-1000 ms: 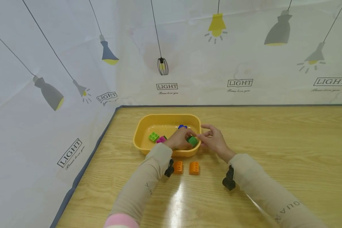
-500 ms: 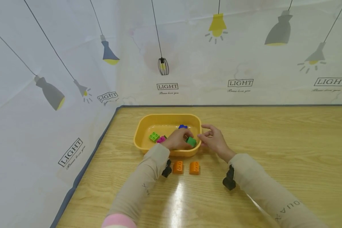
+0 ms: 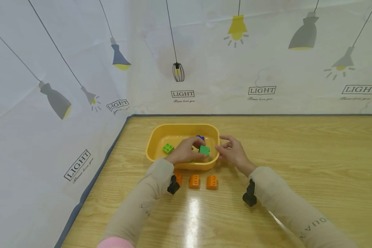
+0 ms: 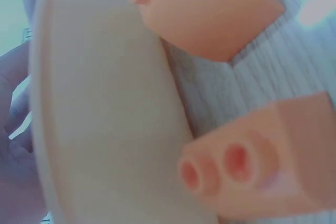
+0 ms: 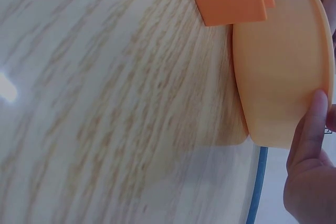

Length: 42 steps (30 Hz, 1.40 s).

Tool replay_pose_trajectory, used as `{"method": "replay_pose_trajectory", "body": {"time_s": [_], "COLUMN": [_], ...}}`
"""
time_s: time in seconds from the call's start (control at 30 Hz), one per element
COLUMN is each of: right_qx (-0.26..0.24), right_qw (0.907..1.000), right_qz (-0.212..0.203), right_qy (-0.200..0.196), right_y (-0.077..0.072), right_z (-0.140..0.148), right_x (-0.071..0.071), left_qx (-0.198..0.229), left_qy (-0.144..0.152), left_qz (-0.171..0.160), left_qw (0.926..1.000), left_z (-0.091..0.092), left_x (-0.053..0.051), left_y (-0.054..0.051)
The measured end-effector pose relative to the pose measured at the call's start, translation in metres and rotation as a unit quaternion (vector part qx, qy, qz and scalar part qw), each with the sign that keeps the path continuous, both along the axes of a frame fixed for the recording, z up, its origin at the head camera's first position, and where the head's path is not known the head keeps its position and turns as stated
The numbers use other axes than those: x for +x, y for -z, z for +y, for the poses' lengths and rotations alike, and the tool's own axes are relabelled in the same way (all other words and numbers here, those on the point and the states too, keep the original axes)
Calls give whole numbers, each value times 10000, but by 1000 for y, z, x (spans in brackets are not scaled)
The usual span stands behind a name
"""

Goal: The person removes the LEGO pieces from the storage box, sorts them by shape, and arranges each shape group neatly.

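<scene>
Green block [image 3: 204,150] — plain yellow tray [image 3: 186,129]

My left hand [image 3: 186,150] partly hides the green block [image 3: 204,150] and blue block [image 3: 200,137]; my wrist camera [image 3: 173,185] covers some of one orange block [image 3: 178,179]; the bottom edge cuts my right sleeve [image 3: 292,203].

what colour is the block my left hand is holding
The block is green; the head view shows it best.

Green block [image 3: 204,150] — now slightly further left
</scene>
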State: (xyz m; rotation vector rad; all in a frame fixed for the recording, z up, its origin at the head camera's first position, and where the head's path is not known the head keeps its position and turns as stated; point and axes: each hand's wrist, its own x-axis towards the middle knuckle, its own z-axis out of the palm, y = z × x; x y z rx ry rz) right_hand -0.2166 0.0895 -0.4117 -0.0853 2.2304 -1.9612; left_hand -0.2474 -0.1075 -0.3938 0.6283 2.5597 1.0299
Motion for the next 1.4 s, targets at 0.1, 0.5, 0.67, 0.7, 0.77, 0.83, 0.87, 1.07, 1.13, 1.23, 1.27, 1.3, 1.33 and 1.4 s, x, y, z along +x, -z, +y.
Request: {"method": "replay_pose_trajectory", "body": {"time_s": [0.1, 0.5, 0.67, 0.7, 0.77, 0.83, 0.87, 1.07, 1.13, 1.23, 1.27, 1.3, 1.33, 1.4], "right_qx": [135, 384, 348, 334, 308, 271, 275, 322, 330, 323, 325, 319, 319, 322], "right_qw": [9998, 9988, 9990, 9990, 9990, 9991, 9991, 9988, 9987, 9987, 9986, 9986, 9986, 9986], "right_qz": [-99, -312, -287, -294, -306, -324, -324, -367, -380, -390, -395, -397, -397, -398], "right_qy": [58, 62, 57, 61, 65, 62, 60, 92, 100, 104, 106, 107, 110, 104], "right_y": [0, 1, 2, 2, 3, 3, 3, 2, 2, 2, 3, 3, 3, 3], "right_z": [-1, -2, -1, -1, -1, -1, -1, -1, -1, -2, -2, -2, -2, -2], "right_x": [-1, -3, -4, -4, -4, -4, -4, -4, -5, -5, -6, -6, -6, -6], "left_qx": [178, 914, 1136, 1177, 1291, 1415, 1470, 1503, 1533, 1647, 1666, 1713, 1753, 1815], "left_qy": [-65, -173, -258, -259, -301, -371, -421, -756, -833, -970, -1000, -1039, -1086, -1164], "left_qz": [136, 341, 459, 496, 525, 482, 457, 348, 349, 327, 347, 342, 340, 352], "left_qw": [9997, 9951, 9921, 9915, 9898, 9881, 9872, 9851, 9840, 9810, 9803, 9791, 9779, 9759], "left_z": [-5, -33, -49, -52, -59, -67, -70, -85, -93, -108, -112, -115, -119, -124], "left_x": [2, 24, 33, 34, 37, 41, 43, 61, 61, 60, 60, 62, 64, 68], "left_y": [-2, -21, -26, -27, -29, -32, -34, -53, -48, -34, -30, -29, -28, -26]}}
